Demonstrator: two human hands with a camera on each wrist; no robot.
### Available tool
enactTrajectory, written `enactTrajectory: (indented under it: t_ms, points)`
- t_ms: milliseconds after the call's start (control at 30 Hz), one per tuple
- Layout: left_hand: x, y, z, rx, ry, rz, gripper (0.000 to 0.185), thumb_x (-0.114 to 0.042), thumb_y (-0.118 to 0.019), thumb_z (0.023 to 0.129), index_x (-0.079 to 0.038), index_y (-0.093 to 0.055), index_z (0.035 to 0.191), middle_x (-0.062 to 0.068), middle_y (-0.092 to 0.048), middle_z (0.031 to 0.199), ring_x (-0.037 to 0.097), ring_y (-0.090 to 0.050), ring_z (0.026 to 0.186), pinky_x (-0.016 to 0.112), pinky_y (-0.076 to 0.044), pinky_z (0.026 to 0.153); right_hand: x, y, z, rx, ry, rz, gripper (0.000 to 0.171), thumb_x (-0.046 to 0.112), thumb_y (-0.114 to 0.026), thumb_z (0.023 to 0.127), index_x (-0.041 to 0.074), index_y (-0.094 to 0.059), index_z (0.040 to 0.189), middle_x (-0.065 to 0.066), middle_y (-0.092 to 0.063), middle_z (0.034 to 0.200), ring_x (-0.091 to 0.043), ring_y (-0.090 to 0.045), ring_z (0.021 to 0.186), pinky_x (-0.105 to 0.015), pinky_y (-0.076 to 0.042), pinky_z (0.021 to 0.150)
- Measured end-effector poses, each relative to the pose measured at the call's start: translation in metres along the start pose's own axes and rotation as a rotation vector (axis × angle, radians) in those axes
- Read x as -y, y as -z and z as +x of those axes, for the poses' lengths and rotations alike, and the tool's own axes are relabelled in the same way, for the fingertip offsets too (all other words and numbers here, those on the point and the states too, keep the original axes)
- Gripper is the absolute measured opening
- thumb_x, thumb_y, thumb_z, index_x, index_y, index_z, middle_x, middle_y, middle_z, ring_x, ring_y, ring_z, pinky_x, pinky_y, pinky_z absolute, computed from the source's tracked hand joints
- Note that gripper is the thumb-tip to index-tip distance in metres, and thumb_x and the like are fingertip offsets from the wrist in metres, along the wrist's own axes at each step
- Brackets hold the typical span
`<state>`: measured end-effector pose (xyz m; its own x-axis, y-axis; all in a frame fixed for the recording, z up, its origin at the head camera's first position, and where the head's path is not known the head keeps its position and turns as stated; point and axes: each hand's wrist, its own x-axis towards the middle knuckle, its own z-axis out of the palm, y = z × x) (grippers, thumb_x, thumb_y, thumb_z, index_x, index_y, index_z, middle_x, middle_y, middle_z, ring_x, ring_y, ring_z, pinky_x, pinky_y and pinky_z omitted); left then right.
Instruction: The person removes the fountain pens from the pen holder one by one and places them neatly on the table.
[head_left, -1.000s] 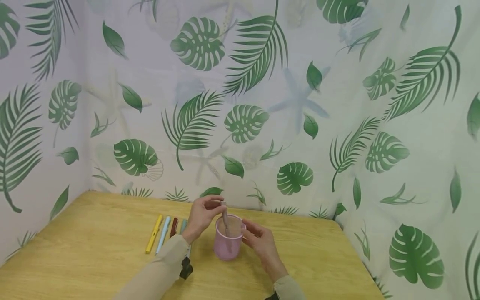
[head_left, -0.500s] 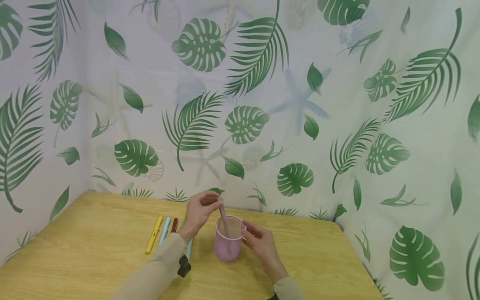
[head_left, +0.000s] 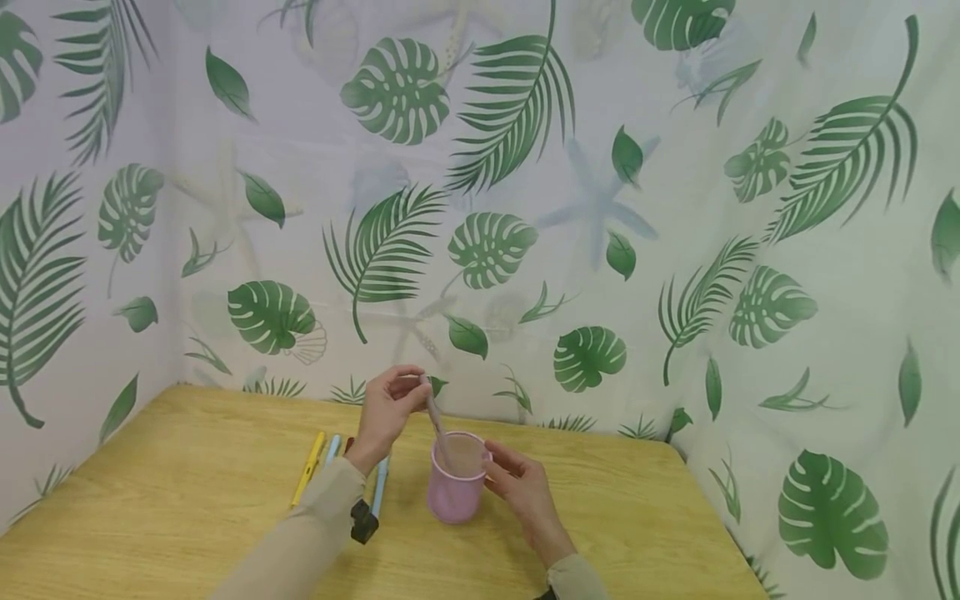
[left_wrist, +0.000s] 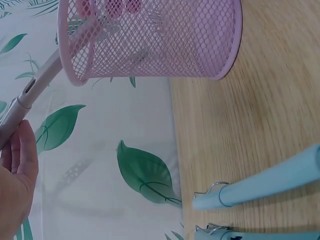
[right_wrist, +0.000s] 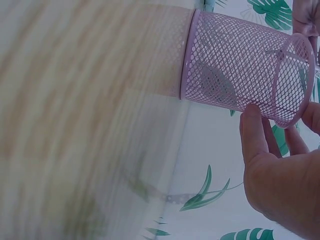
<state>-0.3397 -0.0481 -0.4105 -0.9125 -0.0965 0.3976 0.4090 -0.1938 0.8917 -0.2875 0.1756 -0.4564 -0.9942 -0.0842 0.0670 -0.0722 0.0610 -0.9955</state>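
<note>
A pink mesh cup [head_left: 454, 485] stands upright on the wooden table [head_left: 187, 508]. My left hand [head_left: 390, 410] pinches the top of a pale pink pen [head_left: 435, 419] that leans into the cup, its lower end inside. In the left wrist view the pink pen [left_wrist: 34, 88] crosses the rim of the mesh cup [left_wrist: 155, 40] beside my left palm [left_wrist: 16, 175]. My right hand [head_left: 521, 483] holds the cup's right side; in the right wrist view its thumb [right_wrist: 254, 132] lies on the mesh cup [right_wrist: 240, 65] near the rim.
Several pens lie in a row left of the cup: a yellow pen [head_left: 308, 468], light blue pens [head_left: 379, 486] and a dark red one mostly hidden by my sleeve. Leaf-patterned curtains [head_left: 600, 208] close the table's back and sides. The table edge falls off at right.
My left hand has risen and drawn back to the left, lifting the pink pen higher so it tilts out of the cup. The right hand stays on the cup.
</note>
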Motion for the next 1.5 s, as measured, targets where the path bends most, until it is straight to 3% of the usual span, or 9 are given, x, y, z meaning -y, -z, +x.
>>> enactTrajectory:
  t_ms: [133,367,767,900,1067,1167,1300,1500]
  points:
    - [-0.003,0.003,0.001,-0.020,0.003,-0.026,0.026,0.004,-0.069,0.087,0.004,-0.064,0.112,0.021,-0.070,0.096,0.012,-0.070,0.073,0.035,-0.061,0.072,0.001,0.000,0.000,0.002,0.008,0.000,0.043,0.012,-0.062,0.096,-0.003,-0.054,0.136,-0.029,-0.054,0.134,-0.033,-0.060,0.119,-0.040,-0.053,0.096]
    - [-0.007,0.007,0.003,-0.039,-0.002,-0.019,0.026,0.002,-0.071,0.087,0.004,-0.064,0.112,0.022,-0.071,0.097,0.013,-0.071,0.074,0.035,-0.061,0.073,0.000,0.001,0.002,0.004,0.023,-0.002,0.042,0.011,-0.062,0.097,-0.004,-0.054,0.135,-0.030,-0.054,0.134,-0.034,-0.060,0.119,-0.038,-0.053,0.095]
    - [-0.013,0.022,0.001,-0.065,-0.009,0.026,0.024,-0.001,-0.072,0.087,0.001,-0.065,0.110,0.005,-0.073,0.090,0.012,-0.070,0.075,0.041,-0.060,0.076,-0.002,0.001,-0.001,0.000,0.020,0.002,0.043,0.010,-0.061,0.097,-0.006,-0.053,0.136,-0.030,-0.054,0.134,-0.031,-0.061,0.118,-0.041,-0.052,0.096]
    - [-0.013,0.024,0.002,-0.067,-0.009,0.029,0.025,-0.001,-0.071,0.088,0.002,-0.064,0.111,0.007,-0.072,0.091,0.011,-0.070,0.076,0.036,-0.060,0.075,-0.002,0.002,-0.002,-0.004,0.022,-0.006,0.043,0.011,-0.061,0.097,-0.006,-0.053,0.135,-0.030,-0.055,0.133,-0.030,-0.061,0.117,-0.041,-0.053,0.096]
    - [-0.012,0.028,0.001,-0.062,0.002,0.039,0.028,-0.001,-0.070,0.089,0.007,-0.061,0.114,0.021,-0.071,0.101,0.009,-0.069,0.079,0.031,-0.060,0.074,-0.003,0.002,0.000,-0.008,0.019,-0.012,0.042,0.012,-0.062,0.097,-0.005,-0.054,0.135,-0.029,-0.056,0.132,-0.030,-0.062,0.117,-0.041,-0.053,0.096]
    - [-0.010,0.034,0.000,-0.068,0.016,0.054,0.028,-0.002,-0.069,0.090,0.007,-0.061,0.115,0.019,-0.071,0.100,0.009,-0.069,0.080,0.030,-0.060,0.074,-0.003,0.002,0.000,-0.001,0.018,-0.015,0.043,0.013,-0.062,0.097,-0.004,-0.054,0.135,-0.029,-0.056,0.133,-0.029,-0.062,0.116,-0.040,-0.053,0.095]
    - [-0.007,0.044,-0.002,-0.079,0.043,0.081,0.025,0.000,-0.068,0.090,0.006,-0.063,0.114,0.006,-0.071,0.091,0.007,-0.067,0.079,0.028,-0.060,0.073,-0.002,0.001,0.000,0.010,0.015,-0.014,0.043,0.012,-0.062,0.097,-0.005,-0.054,0.136,-0.030,-0.054,0.134,-0.029,-0.061,0.117,-0.040,-0.053,0.095]
    - [-0.007,0.059,-0.002,-0.093,0.062,0.109,0.026,0.000,-0.066,0.091,0.007,-0.062,0.116,0.012,-0.069,0.095,0.006,-0.067,0.078,0.027,-0.059,0.072,-0.001,0.000,0.001,0.006,0.011,-0.009,0.042,0.012,-0.060,0.098,-0.004,-0.053,0.136,-0.028,-0.055,0.134,-0.030,-0.061,0.118,-0.039,-0.053,0.096]
